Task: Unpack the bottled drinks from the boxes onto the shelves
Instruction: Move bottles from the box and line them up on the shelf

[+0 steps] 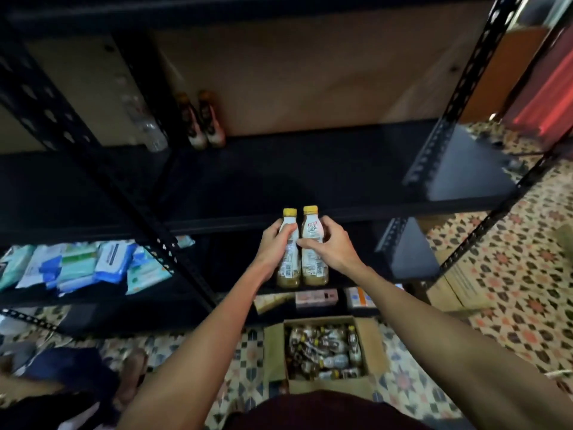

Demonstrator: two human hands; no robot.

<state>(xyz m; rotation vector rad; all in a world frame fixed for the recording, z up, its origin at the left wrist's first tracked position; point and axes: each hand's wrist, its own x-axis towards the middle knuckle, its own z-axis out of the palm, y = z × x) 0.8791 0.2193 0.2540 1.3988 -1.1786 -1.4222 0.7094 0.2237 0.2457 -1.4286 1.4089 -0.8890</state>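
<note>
I see the near bottles [314, 262] with yellow caps [310, 209], white labels and a tan-brown drink showing at the base. The shelving [279, 169] is black. The far bottles [203, 122] have orange caps. At left, the packs [80, 265] are blue, white and pale green. The box [274, 346] is plain brown, and the floor [511, 274] is tiled in cream, pink and dark star patterns.

Left hand [275, 243] curled round the left bottle [289, 265], right hand [333, 245] round the right bottle [313, 259]; both yellow-capped, upright, side by side and touching, held before the front edge of a black shelf [372, 209]; far back on it, two brown bottles [203, 122], blurred; further left, a clear bottle [150, 131]; below on the tiled floor [511, 290], an open cardboard box [273, 352] full of loose drinks [325, 352]; lower left, blue-and-white packets [77, 265].
</note>
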